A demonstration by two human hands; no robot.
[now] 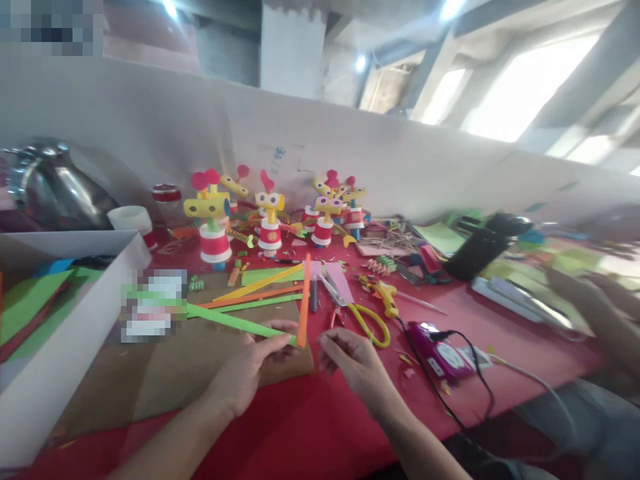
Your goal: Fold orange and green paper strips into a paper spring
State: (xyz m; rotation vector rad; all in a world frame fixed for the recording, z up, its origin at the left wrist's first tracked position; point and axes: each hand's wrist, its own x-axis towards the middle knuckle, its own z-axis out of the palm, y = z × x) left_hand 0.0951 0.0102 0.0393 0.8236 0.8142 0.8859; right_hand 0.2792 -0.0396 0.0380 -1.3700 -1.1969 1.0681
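My left hand (273, 347) pinches a green paper strip (235, 323) near its right end, where it meets an orange paper strip (305, 300) at a corner. The orange strip points away from me, and the green one runs off to the left. My right hand (350, 353) is just right of that corner, apart from it, with its fingers curled and thumb near the fingertips; whether anything tiny is between them I cannot make out. Beneath the strips is a brown board (200, 360). More yellow and orange strips (265, 285) lie on it behind my left hand.
Yellow-handled scissors (367, 320), a yellow glue gun (387, 300) and a purple power socket (440, 353) with cords lie to the right. Several paper-cup figures (215, 243) stand behind. A white box (70, 333) is at left. Another person's arm (575, 300) reaches in at far right.
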